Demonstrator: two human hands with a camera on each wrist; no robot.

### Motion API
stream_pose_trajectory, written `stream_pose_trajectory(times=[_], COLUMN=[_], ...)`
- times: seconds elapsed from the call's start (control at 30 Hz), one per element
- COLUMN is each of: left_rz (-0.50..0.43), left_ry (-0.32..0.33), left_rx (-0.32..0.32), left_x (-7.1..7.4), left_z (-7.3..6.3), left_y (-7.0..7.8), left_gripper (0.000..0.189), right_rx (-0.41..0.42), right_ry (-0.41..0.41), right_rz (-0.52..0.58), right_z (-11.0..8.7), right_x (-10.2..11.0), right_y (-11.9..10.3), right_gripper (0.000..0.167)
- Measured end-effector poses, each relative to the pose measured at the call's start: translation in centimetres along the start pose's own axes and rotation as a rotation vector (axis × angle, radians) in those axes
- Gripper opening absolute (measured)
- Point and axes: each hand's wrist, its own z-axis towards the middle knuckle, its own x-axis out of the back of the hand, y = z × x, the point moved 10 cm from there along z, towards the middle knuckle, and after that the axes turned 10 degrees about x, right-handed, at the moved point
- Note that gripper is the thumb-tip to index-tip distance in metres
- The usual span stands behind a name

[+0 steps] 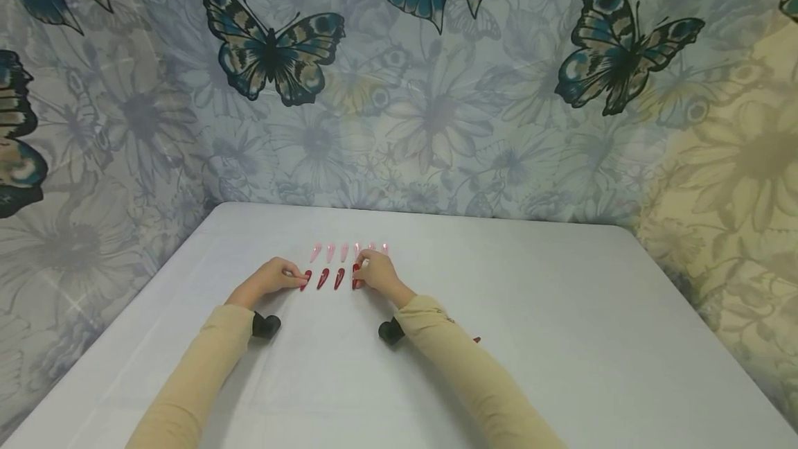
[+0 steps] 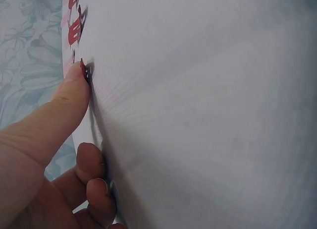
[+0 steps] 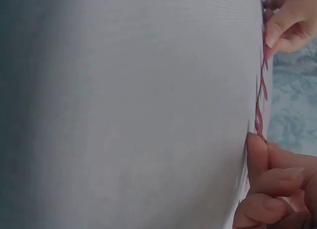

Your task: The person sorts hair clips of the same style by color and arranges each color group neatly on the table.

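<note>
Red snap hair clips lie in a row on the white table, below a row of pink snap hair clips (image 1: 330,253). My left hand (image 1: 274,276) holds the leftmost red hair clip (image 1: 305,281) between thumb and fingers. In the left wrist view, the left thumb (image 2: 74,92) lies against that clip, which it partly hides. At the row's right end my right hand (image 1: 379,274) pinches another red hair clip (image 1: 355,276) by its edge. Between the hands lie two more red clips, one being the middle clip (image 1: 323,278). The right hand covers part of the pink row.
Beside the right sleeve (image 1: 474,366), the tip of another red clip (image 1: 476,339) shows, mostly hidden by the arm. A black wrist camera (image 1: 267,326) sits under the left wrist, another (image 1: 391,332) under the right. Butterfly-patterned fabric (image 1: 436,123) rises behind the white table (image 1: 561,310).
</note>
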Motion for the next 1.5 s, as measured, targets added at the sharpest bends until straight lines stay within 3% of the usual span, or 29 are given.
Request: stream_pose_trajectory(times=[0.2,0.4,0.43,0.47,0.5,0.63,0.67,0.7,0.77,0.93,1.0,1.03,1.1,1.23,1.5], left_rz=[0.007,0.013,0.013,0.011,0.009,-0.001,-0.003,-0.002,-0.013,-0.031,-0.028,-0.025,-0.022,-0.019,-0.002], left_ry=[0.013,0.013,0.014,0.014,0.014,0.018,0.019,0.019,0.017,0.009,0.011,0.012,0.015,0.016,0.012], left_rx=[-0.004,-0.003,-0.004,-0.004,-0.008,-0.012,-0.013,-0.015,0.003,0.06,0.072,0.078,0.092,0.101,0.077], left_x=[0.1,0.1,0.1,0.1,0.1,0.1,0.1,0.1,0.0,-0.2,-0.2,-0.2,-0.2,-0.2,0.0], left_z=[-1.3,-1.5,-1.5,-1.5,-1.4,-1.1,-1.0,-0.9,-0.8,-0.6,-0.6,-0.6,-0.6,-0.7,-0.8], left_y=[1.0,1.2,1.2,1.2,1.2,1.0,1.0,1.0,0.8,0.3,0.3,0.2,0.1,0.1,0.1], left_gripper=[0.017,0.017,0.017,0.017,0.017,0.017,0.017,0.018,0.018,0.019,0.02,0.02,0.02,0.021,0.021], right_rx=[0.079,0.08,0.097,0.108,0.12,0.19,0.165,0.154,0.098,0.095,0.09,0.075,0.015,0.02,-0.047], right_ry=[0.021,0.053,0.063,0.076,0.088,0.109,0.093,0.078,0.029,0.054,0.063,0.046,0.003,-0.017,-0.078], right_rz=[0.005,-0.001,-0.009,-0.031,-0.063,-0.118,-0.119,-0.105,-0.082,-0.121,-0.111,-0.074,-0.043,-0.027,-0.006], right_z=[-0.2,0.1,2.4,3.7,3.9,7.2,5.7,5.2,5.6,5.0,4.0,4.0,2.4,0.8,0.2], right_x=[0.1,0.5,-1.3,-2.3,-2.3,-4.6,-3.4,-2.9,-3.3,-2.7,-1.9,-2.0,-0.9,0.0,-0.1], right_y=[-0.5,0.4,3.7,5.5,5.7,10.1,7.7,7.0,7.6,7.0,5.7,5.7,3.7,1.7,1.5], right_gripper=[0.011,0.016,0.017,0.019,0.02,0.025,0.022,0.021,0.023,0.027,0.026,0.025,0.024,0.02,0.024])
